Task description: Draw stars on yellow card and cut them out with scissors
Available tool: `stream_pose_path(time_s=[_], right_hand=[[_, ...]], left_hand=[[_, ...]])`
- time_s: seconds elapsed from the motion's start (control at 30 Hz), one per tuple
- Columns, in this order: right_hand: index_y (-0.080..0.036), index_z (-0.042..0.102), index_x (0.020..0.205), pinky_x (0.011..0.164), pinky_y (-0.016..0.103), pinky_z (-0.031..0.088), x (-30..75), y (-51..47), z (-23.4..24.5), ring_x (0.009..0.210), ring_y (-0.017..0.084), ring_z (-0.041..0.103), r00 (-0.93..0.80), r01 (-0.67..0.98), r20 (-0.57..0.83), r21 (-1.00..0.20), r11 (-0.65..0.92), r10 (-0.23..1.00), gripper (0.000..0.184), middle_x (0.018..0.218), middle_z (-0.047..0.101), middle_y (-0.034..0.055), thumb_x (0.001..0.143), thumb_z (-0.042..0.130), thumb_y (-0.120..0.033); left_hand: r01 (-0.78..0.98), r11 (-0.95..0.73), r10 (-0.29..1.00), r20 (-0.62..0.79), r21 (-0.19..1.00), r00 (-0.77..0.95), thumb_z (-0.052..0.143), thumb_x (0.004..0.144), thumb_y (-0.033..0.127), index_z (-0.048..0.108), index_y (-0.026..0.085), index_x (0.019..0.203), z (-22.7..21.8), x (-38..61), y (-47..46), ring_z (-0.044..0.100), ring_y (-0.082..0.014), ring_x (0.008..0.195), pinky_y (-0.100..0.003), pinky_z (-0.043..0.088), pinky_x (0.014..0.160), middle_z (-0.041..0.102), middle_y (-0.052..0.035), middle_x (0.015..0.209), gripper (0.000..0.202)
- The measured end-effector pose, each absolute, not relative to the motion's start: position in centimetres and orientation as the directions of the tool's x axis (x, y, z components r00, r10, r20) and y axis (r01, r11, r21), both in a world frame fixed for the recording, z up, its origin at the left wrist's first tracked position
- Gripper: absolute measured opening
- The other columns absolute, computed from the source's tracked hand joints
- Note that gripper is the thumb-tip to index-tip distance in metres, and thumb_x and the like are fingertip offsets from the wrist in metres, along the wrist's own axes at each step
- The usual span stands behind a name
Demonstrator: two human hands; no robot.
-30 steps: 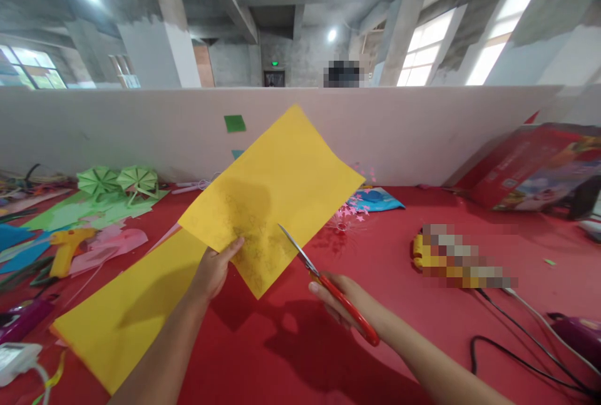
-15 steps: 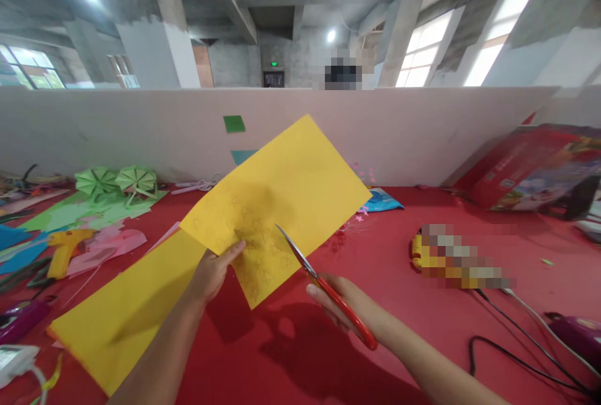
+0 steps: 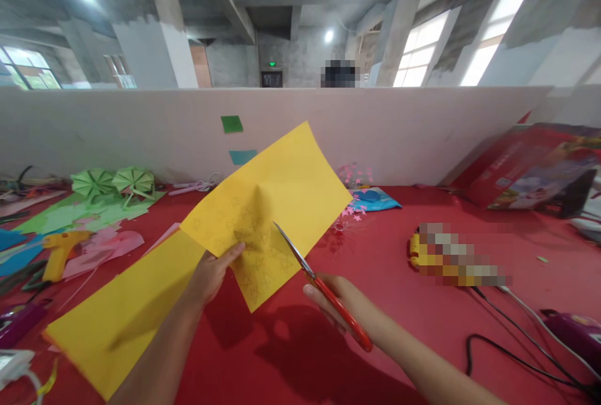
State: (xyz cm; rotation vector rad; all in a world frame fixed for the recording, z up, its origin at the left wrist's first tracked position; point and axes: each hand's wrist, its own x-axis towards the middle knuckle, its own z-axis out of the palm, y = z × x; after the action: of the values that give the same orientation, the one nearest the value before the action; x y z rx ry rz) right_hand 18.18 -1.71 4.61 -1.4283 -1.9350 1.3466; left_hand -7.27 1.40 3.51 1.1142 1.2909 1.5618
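Paper sheet (image 3: 282, 198): yellow, faint pencilled stars. Scissors (image 3: 323, 289): red handles, silver blades. Table (image 3: 389, 305): red. Folded fans (image 3: 113, 181): green. Glue gun (image 3: 59, 253): yellow. Small stars (image 3: 353, 212): pink.

No legible text; print on the red box (image 3: 530, 167) too blurred.

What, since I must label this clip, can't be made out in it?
Head view only:
- Left hand: its fingers lie behind the yellow sheet it grips; only the thumb shows.
- Pencilled outlines on that sheet: too faint and small to read.
- Scissors: handles wrapped by the right hand.
- Pixelated patch on the red table: blurred, object unknown.
- Purple device: cut off by the right edge.
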Motion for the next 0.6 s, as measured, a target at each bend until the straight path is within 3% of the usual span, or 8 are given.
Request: stream_pose_path(time_s=[0.13, 0.47, 0.6], right_hand=[[-0.021, 0.036, 0.067, 0.043, 0.021, 0.033, 18.1, -1.8, 4.9, 0.043, 0.009, 0.045, -0.434, 0.508, -0.157, -0.856, 0.097, 0.887, 0.051, 0.053, 0.044, -0.0044, 0.08, 0.047, -0.07], [-0.021, 0.039, 0.064, 0.03, 0.018, 0.027, 17.0, -0.8, 4.3, 0.029, 0.007, 0.036, -0.381, 0.406, -0.299, -0.904, -0.132, 0.875, 0.046, 0.037, 0.04, -0.0081, 0.082, 0.049, -0.062], [-0.021, 0.038, 0.064, 0.035, 0.017, 0.03, 17.0, -0.3, 5.4, 0.033, 0.006, 0.039, -0.434, 0.423, -0.233, -0.906, -0.032, 0.87, 0.047, 0.042, 0.041, -0.0077, 0.081, 0.053, -0.062]], left_hand=[[-0.052, -0.139, 0.96, 0.122, 0.989, -0.251, 0.083, 0.056, 0.042, 0.075, 0.02, 0.087, 4.0, -7.0, 1.0, 0.059, -0.032, 0.113, -0.04, 0.045, 0.099, 0.073, -0.0078, 0.105, 0.038], [-0.058, -0.119, 0.959, 0.099, 0.991, -0.267, 0.08, 0.061, 0.044, 0.071, 0.016, 0.102, 3.3, -7.5, 1.5, 0.057, -0.0325, 0.116, -0.042, 0.042, 0.101, 0.07, -0.0105, 0.113, 0.05], [-0.1, -0.082, 0.968, 0.056, 0.992, -0.246, 0.08, 0.063, 0.042, 0.069, 0.014, 0.108, 4.2, -7.2, 1.2, 0.058, -0.0325, 0.115, -0.043, 0.043, 0.101, 0.07, -0.0118, 0.113, 0.054]])
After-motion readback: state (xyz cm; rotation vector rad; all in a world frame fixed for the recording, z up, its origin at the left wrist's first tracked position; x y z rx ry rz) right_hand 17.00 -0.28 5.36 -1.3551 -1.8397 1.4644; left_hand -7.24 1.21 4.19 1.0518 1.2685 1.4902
